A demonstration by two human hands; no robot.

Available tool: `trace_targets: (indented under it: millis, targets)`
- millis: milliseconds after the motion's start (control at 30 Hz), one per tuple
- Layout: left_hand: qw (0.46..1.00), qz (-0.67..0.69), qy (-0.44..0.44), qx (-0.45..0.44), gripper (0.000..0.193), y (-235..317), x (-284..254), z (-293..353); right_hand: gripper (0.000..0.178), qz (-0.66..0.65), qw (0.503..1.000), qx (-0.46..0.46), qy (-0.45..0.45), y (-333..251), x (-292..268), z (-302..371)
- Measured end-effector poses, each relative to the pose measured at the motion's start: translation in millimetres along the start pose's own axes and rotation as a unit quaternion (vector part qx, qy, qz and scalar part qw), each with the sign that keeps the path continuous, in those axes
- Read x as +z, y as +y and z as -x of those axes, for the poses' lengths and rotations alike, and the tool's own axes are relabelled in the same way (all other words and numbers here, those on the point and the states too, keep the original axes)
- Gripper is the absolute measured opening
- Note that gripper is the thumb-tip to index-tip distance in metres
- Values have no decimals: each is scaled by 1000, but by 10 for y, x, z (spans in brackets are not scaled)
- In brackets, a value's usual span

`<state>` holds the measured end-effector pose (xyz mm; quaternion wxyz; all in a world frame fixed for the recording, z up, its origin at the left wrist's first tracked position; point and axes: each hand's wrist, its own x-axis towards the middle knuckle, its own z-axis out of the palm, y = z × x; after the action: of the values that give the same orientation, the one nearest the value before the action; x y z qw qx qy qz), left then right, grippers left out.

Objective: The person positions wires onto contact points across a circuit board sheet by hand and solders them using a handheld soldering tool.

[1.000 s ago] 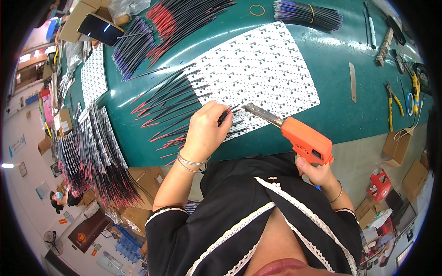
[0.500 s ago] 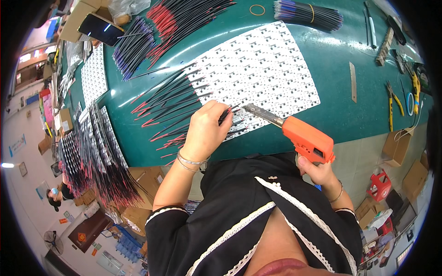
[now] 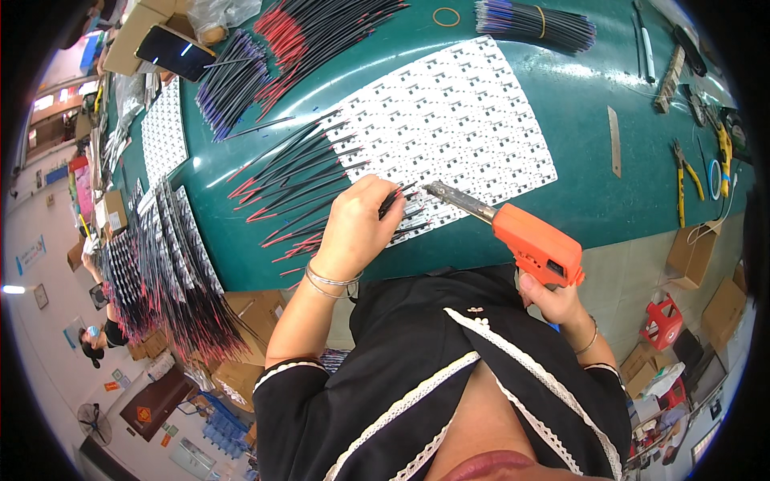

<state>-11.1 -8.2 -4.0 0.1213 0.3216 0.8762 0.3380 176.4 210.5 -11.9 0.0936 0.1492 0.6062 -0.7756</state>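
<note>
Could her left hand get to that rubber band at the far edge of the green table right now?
Probably not without leaning: the left hand is pinning a wire on the white panel, and the rubber band lies far beyond it.

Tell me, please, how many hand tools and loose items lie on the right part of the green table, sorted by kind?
Pliers with yellow handles: 1
Flat metal strip: 1
Rubber band: 1
Bundle of dark wires tied with a band: 1
Total: 4
Things at the far right rim are too blurred to count.
</note>
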Motion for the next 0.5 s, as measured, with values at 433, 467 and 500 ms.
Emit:
trace_targets:
  millis: [433, 467, 500]
  targets:
    - [1000, -10, 2, -10, 9, 4, 21, 3, 30, 64, 997, -23, -26, -26, 6, -77]
    - [1000, -12, 4, -6, 9, -6, 28, 6, 30, 83, 995, -49, -23, -25, 6, -82]
    - [1000, -12, 6, -2, 9, -14, 32, 8, 30, 84, 995, -48, -23, -19, 12, -65]
